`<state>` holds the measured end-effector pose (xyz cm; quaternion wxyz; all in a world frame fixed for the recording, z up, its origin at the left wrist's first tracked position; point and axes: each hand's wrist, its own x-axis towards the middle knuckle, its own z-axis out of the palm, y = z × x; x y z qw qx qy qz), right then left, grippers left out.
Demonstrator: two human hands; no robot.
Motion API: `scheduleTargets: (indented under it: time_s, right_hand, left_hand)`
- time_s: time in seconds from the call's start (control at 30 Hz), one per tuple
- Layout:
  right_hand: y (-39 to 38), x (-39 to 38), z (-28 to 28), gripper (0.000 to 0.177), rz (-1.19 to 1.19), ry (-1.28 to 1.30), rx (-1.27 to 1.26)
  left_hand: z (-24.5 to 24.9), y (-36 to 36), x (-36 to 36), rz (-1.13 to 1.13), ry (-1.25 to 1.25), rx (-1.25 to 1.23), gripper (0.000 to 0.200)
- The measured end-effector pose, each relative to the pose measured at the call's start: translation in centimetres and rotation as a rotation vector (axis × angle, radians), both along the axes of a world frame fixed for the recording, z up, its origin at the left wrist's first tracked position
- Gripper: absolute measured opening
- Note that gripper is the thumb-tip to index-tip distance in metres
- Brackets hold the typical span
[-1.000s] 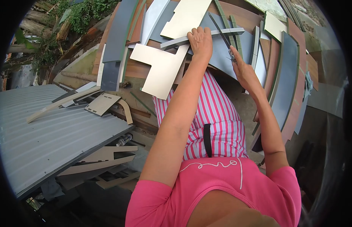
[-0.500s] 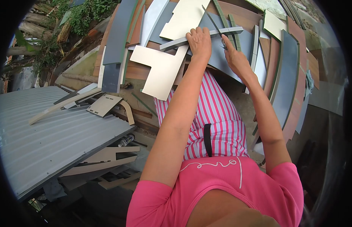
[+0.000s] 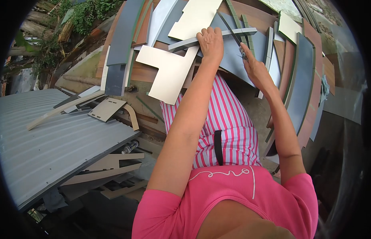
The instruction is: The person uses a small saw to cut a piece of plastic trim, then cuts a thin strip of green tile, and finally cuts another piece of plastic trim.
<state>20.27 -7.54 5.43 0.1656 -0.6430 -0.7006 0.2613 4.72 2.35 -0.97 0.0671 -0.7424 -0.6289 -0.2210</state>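
Note:
My left hand is closed over a long grey strip of board, pressing it onto the stacked panels. In my right hand is the handle of a narrow, dark saw; its long blade lies across the strip, to the right of my left hand. The fingers wrap round the handle and partly hide it. Under the strip's left end is a cream cut-out panel with a notch. Another cream panel lies beyond the strip.
Grey-blue panels and brown boards are piled on both sides. At left, a corrugated metal sheet carries loose offcuts. A can lies beside its edge. Logs and plants are at the far left.
My right hand has drawn the saw back toward me and slightly to the right, across the strip. My left hand stays on the strip.

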Motion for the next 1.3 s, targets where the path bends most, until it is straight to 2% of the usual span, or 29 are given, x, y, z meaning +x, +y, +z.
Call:
scheduleTargets:
  time_s: [0.23, 0.3, 0.53, 0.7, 0.9, 1.07, 1.3]
  right_hand:
    - [4.1, -1.1, -1.5, 0.056, 0.028, -0.013, 0.035]
    - [4.3, -1.4, -1.9, 0.056, 0.023, -0.023, 0.121]
    - [0.4, -0.8, -0.9, 0.058, 0.013, -0.072, 0.040]
    - [-1.8, -0.6, -0.5, 0.055, -0.032, -0.004, 0.021]
    - [0.9, -0.2, 0.0, 0.055, 0.018, 0.014, 0.018]
    - [4.6, -1.4, -1.7, 0.054, 0.027, -0.031, 0.068]
    - [4.2, -1.6, -2.6, 0.057, 0.001, -0.052, 0.116]
  left_hand:
    - [0.3, -0.1, 0.0, 0.004, -0.005, -0.006, 0.024]
    - [0.3, -0.1, 0.0, 0.005, 0.003, -0.002, 0.025]
    - [0.4, -0.1, 0.2, 0.017, 0.006, -0.008, 0.026]
    - [0.2, -0.1, 0.1, 0.005, -0.003, -0.001, 0.026]
    - [0.1, 0.0, 0.1, -0.004, 0.010, -0.011, 0.026]
    - [0.1, 0.0, 0.0, 0.004, 0.021, -0.006, 0.025]
    - [0.1, -0.2, 0.0, 0.001, 0.013, 0.010, 0.024]
